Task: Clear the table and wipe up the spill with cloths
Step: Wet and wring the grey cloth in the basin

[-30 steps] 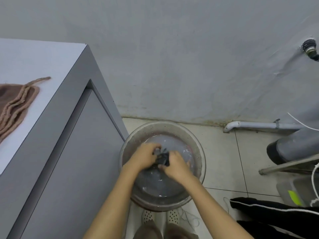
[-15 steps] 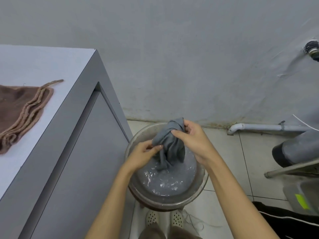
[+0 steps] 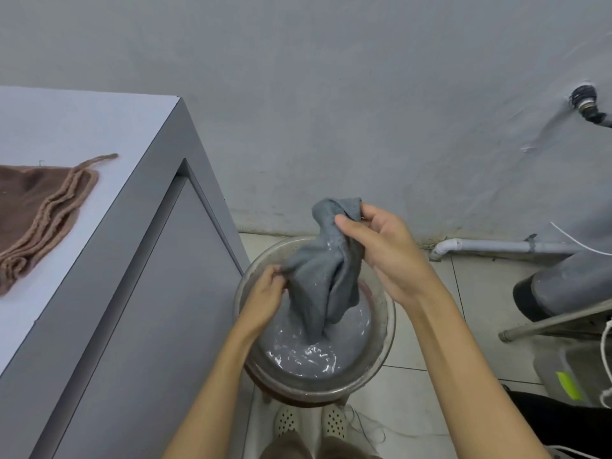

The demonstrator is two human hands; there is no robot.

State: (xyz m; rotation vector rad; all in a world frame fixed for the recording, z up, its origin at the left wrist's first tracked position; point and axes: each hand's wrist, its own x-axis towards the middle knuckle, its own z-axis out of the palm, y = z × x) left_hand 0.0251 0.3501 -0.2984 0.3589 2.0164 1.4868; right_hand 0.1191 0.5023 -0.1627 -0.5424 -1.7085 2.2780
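Both hands grip the wet grey knitted cloth (image 3: 323,276) above the round metal basin of cloudy grey water (image 3: 385,332). The right hand (image 3: 381,250) pinches the cloth's top corner, high over the basin's far rim; the left hand (image 3: 265,299) clutches a lower fold over the basin's left side. The cloth's tail hangs down into the water. Left of the basin stands a grey table (image 3: 99,226), with a folded brown cloth (image 3: 36,217) lying on its top. Right of the basin, a white pipe (image 3: 496,246) runs along the wall's foot.
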